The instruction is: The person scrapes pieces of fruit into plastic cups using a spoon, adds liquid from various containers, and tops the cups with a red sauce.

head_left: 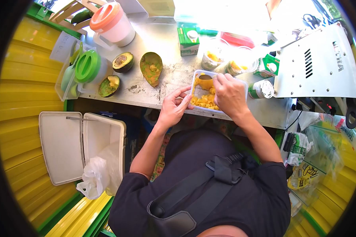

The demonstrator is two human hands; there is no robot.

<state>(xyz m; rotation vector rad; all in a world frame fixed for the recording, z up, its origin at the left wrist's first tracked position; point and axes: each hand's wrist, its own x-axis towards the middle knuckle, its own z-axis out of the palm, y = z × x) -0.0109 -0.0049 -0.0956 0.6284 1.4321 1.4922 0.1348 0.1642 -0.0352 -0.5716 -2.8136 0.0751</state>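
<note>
A clear plastic tub [198, 92] sits at the front edge of the metal table [172, 55], with yellow flakes [203, 102] spread over part of its bottom. The left hand [175, 107] steadies the tub's left side, fingers loosely bent and their tips at the rim. The right hand [230, 94] is over the tub's right part with its fingers curled together and pointing down; the back of the hand hides their tips, so I can't tell whether they grip anything.

Just beyond the tub stand two clear cups [214, 53] with yellow pieces inside, and a green and white carton [188, 40]. To the left, three avocado halves [151, 69] lie cut side up, near a green-lidded jug [87, 66] and a jug with an orange lid [112, 25]. A metal machine [318, 65] stands at the right. Below the table's left end, a white cooler [62, 148] is open beside a plastic bag [95, 175].
</note>
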